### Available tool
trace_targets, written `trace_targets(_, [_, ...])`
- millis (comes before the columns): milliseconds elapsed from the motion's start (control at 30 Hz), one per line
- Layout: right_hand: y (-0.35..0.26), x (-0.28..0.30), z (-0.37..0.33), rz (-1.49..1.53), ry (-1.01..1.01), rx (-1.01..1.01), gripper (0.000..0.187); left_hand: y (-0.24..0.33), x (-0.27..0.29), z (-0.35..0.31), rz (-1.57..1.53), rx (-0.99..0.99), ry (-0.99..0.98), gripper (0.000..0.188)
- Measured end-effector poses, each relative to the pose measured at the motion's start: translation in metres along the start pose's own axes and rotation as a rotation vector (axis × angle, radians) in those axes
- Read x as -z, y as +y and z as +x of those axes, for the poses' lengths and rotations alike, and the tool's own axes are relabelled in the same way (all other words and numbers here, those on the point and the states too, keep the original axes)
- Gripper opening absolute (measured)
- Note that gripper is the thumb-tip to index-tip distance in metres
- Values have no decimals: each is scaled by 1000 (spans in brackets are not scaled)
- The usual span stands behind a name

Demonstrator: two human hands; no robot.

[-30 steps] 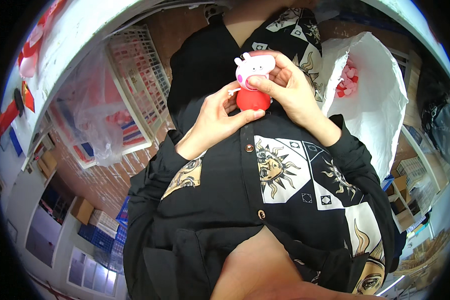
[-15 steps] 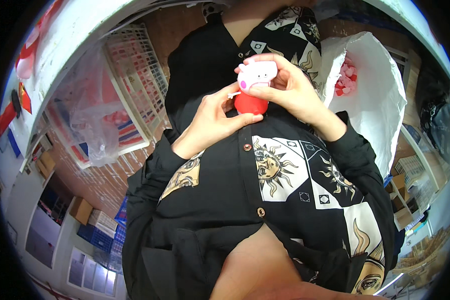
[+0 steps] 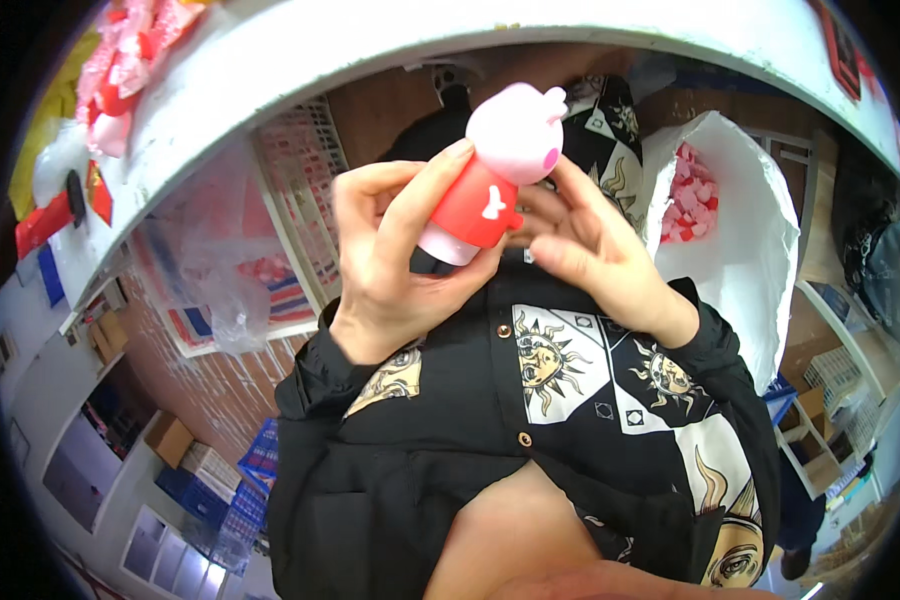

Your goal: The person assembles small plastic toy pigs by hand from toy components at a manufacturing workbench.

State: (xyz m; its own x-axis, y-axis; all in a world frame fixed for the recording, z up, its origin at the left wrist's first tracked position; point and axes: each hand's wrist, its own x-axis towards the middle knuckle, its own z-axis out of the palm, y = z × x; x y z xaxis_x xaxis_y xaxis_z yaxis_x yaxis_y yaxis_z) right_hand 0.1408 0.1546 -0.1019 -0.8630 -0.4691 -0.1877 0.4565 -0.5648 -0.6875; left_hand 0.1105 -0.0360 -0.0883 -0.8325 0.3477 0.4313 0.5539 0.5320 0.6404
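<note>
A toy pig figure with a pink head, red body and pale pink base leans to the right in front of my chest. A small white arm shape shows on its red side. My left hand is closed round the body and base, index finger along the red part and thumb beneath. Beside the figure's right side, my right hand has its fingers apart, the thumb away from the toy. Its index fingertip is close to the pink head; whether it touches cannot be told. The figure's face is turned out of sight.
A white worktable edge curves across the top, with pink and red pieces at its left. To the right stands a white sack holding pink and red parts. A white crate and clear plastic bag lie left.
The toy has been turned so its face no longer shows, and tipped to the right. My left hand now wraps its body, while my right hand has loosened off the head.
</note>
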Motion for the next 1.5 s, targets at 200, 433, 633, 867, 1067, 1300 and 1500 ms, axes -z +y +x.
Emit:
trace_targets(200, [-16, -29, 31, -41, -32, 192, 76, 29, 28, 49, 30, -79, -267, 78])
trace_targets(433, [9, -11, 47, -679, 250, 576, 59, 31, 21, 65, 327, -291, -279, 62])
trace_targets(633, [17, 7, 66, -489, 371, 588, 48, 19, -3, 72, 571, -532, -239, 52])
trace_targets(867, [8, 4, 50, -274, 282, 409, 50, 14, 0, 83, 550, -676, -284, 53])
trace_targets(1067, [12, 2, 43, -91, 132, 364, 44, 24, 13, 85, 442, -595, -427, 56])
trace_targets(1300, [9, -8, 35, -131, 67, 331, 41, 31, 26, 81, 406, -545, -459, 56])
trace_targets(1500, [24, -1, 37, -58, 50, 353, 44, 41, 40, 89, 304, -430, -417, 51])
